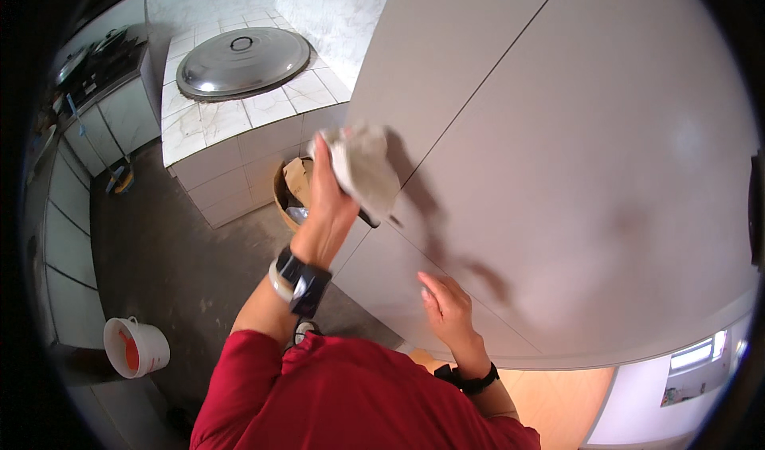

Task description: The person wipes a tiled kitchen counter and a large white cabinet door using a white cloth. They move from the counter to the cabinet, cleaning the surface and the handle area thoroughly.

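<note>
My left hand [327, 205] grips a whitish cloth [367, 166] that is blurred and bunched. The cloth is up against, or just in front of, a large smooth pale panelled front [538, 151] with thin dark seams. I cannot tell whether it touches. A small dark part, perhaps a handle [369, 219], shows just below the cloth. My right hand [449, 309] holds nothing visible. Its fingers are loosely bent, near the lower part of the panelled front, and contact cannot be told. Shadows of the arm and hand fall on the panels.
A tiled stove counter [221, 118] carries a large round metal lid [245, 62]. Beside its base stands a round bin [280, 196] holding cardboard. On the dark floor [197, 259] is a white bucket [152, 345] with something orange inside. A broom [122, 178] leans by the far cabinets.
</note>
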{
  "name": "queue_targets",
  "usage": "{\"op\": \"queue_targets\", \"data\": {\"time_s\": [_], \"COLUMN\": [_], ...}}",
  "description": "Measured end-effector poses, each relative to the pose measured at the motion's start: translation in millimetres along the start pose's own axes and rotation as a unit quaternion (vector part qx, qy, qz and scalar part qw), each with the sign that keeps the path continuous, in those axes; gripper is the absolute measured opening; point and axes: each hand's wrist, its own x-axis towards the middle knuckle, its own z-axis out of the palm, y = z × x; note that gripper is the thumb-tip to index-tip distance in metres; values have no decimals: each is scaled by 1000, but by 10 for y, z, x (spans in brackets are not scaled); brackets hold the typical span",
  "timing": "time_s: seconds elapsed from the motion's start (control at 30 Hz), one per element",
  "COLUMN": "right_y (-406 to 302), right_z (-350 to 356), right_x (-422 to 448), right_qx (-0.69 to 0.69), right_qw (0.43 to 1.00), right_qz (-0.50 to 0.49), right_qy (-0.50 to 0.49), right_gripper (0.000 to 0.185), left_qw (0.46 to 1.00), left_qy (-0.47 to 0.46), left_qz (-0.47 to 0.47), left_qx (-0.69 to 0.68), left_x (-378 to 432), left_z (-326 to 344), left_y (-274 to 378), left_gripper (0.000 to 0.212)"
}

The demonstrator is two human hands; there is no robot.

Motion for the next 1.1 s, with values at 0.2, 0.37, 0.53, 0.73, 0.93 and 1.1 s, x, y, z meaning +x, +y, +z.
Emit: {"op": "queue_targets", "data": {"time_s": [0.2,0.37,0.53,0.73,0.93,1.1], "right_y": [233,441,511,636,722,655], "right_z": [-99,-176,-261,-273,-300,-277], "right_x": [-418,-751,-759,-815,-761,-606], "right_qx": [-37,-50,-58,-34,-13,-8], "right_qw": [996,985,978,978,976,970], "right_qz": [76,166,199,208,219,240], "right_qy": [-18,-8,-19,1,-5,-29], "right_gripper": [19,19,20,19,18,19], "left_qw": [749,654,375,497,421,481], "left_qy": [33,-2,-353,-130,-247,-354], "left_qz": [411,462,413,537,476,301], "left_qx": [518,599,751,670,732,743], "left_x": [861,650,189,553,414,-59], "left_z": [110,-51,-511,-66,-566,-1461], "left_y": [-556,-1264,-1757,-1390,-1502,-1534], "left_gripper": [68,79,73,78,84,69]}}
